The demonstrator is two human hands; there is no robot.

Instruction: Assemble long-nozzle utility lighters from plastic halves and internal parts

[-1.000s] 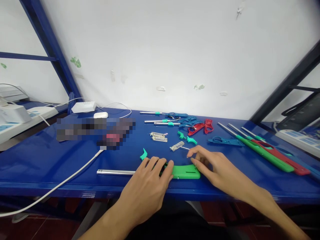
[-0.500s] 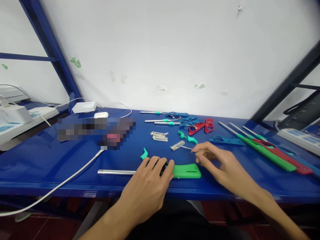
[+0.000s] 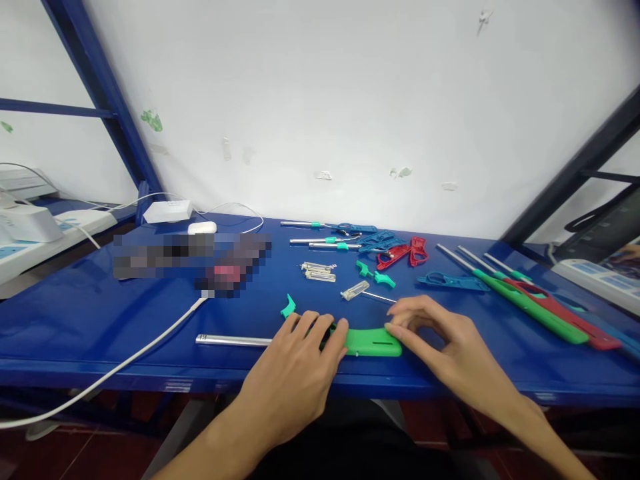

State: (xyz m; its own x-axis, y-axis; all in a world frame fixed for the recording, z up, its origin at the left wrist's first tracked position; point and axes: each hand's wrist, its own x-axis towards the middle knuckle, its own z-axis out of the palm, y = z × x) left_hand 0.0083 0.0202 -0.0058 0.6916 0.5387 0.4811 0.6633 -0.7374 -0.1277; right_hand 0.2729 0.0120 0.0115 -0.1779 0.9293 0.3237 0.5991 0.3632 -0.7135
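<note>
A green gas lighter (image 3: 373,341) lies along the table's front edge, its metal tube (image 3: 233,341) pointing left. My left hand (image 3: 300,367) is closed over its middle, hiding the trigger area. At the right end of the handle, my right hand (image 3: 435,333) is closed in a pinch, the thumb on the upper corner and the fingers behind. Just beyond the right fingertips is a thin metal rod (image 3: 379,296), with a clear plastic part (image 3: 355,290) at its left end. A teal trigger piece (image 3: 289,307) sits just beyond my left fingers.
Farther back are two clear parts (image 3: 318,271), teal triggers (image 3: 375,274), metal tubes (image 3: 325,246), and blue shells (image 3: 383,241) and red shells (image 3: 417,252). Several long lighters (image 3: 545,310) lie right. A white cable (image 3: 150,347) crosses the left side near blurred items.
My right hand has shifted slightly toward me, from beside the thin rod onto the end of the green handle. The left hand stays in place on the lighter.
</note>
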